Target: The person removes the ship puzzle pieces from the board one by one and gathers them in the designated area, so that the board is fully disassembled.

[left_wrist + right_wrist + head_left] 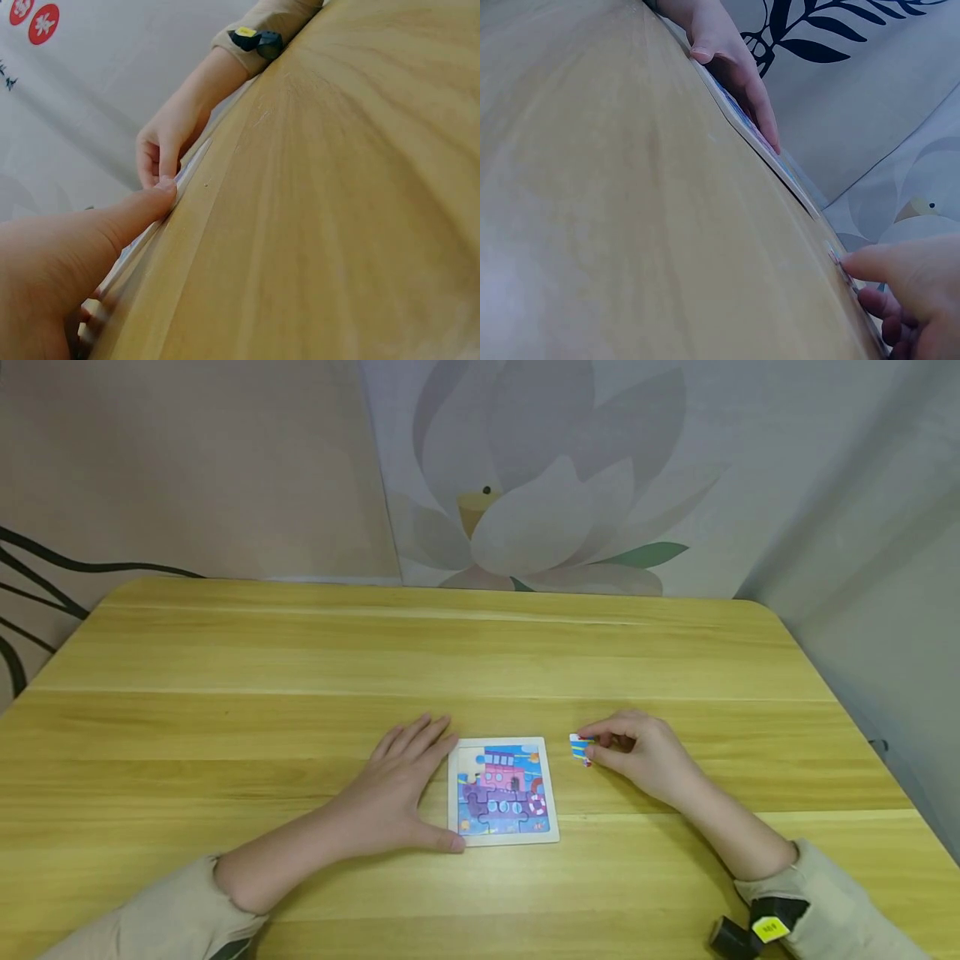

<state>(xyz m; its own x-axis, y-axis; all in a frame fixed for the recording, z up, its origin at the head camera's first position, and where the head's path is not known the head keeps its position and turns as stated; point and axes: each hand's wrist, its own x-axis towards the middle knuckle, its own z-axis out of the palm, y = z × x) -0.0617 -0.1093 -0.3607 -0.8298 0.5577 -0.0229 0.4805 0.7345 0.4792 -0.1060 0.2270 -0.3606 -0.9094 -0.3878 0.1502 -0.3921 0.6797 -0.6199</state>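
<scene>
A square jigsaw puzzle [503, 792] in a white frame lies flat on the table, showing a pink and purple ship on blue. Bare cream board shows at its upper left. My left hand [393, 789] is spread along the frame's left side, index fingertip by the upper left corner and thumb at the lower left one. To the right of the frame, my right hand [643, 756] pinches a small puzzle piece [580, 748] with blue, yellow and white stripes between thumb and fingers. In the right wrist view that puzzle piece [843, 268] is seen nearly edge-on.
The wooden table [480, 652] reaches back to a wall with a printed flower [536, 527]. A dark wrist device with a yellow label [770, 928] is on my right sleeve. Grey curtain-like cloth [877, 568] hangs beyond the table's right edge.
</scene>
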